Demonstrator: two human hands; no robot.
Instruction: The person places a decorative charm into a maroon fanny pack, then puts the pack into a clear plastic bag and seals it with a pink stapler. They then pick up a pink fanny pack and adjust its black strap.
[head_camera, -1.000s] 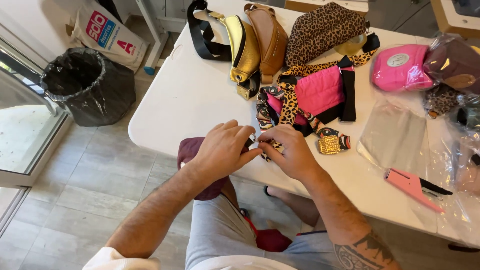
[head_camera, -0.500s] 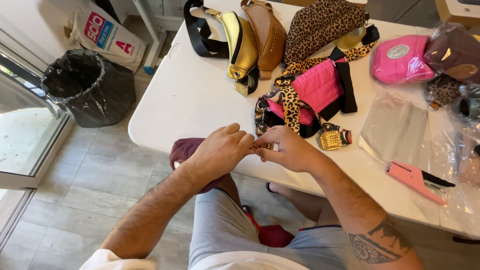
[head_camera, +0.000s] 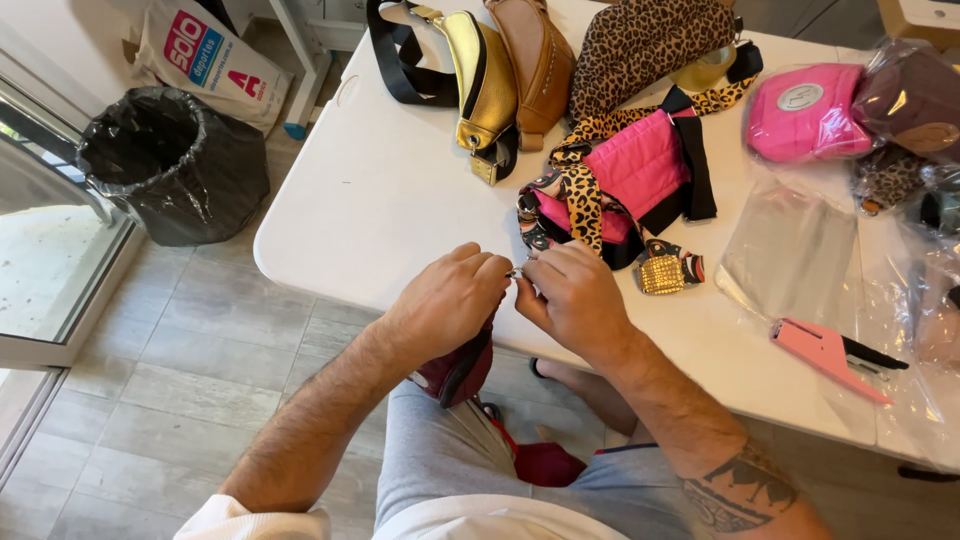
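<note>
Pinching small metal clasp (barely visible): left hand, right hand

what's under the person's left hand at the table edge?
A dark red bag hangs below the left hand, over the lap. Both hands pinch a small metal piece; the right hand and fingers cover most of it, so what it is can't be told.

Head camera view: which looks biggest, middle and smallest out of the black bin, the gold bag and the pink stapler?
1. Black bin, clearly largest.
2. Gold bag.
3. Pink stapler, smallest, though not far behind the bag and nearer the camera, so unsure.
</note>
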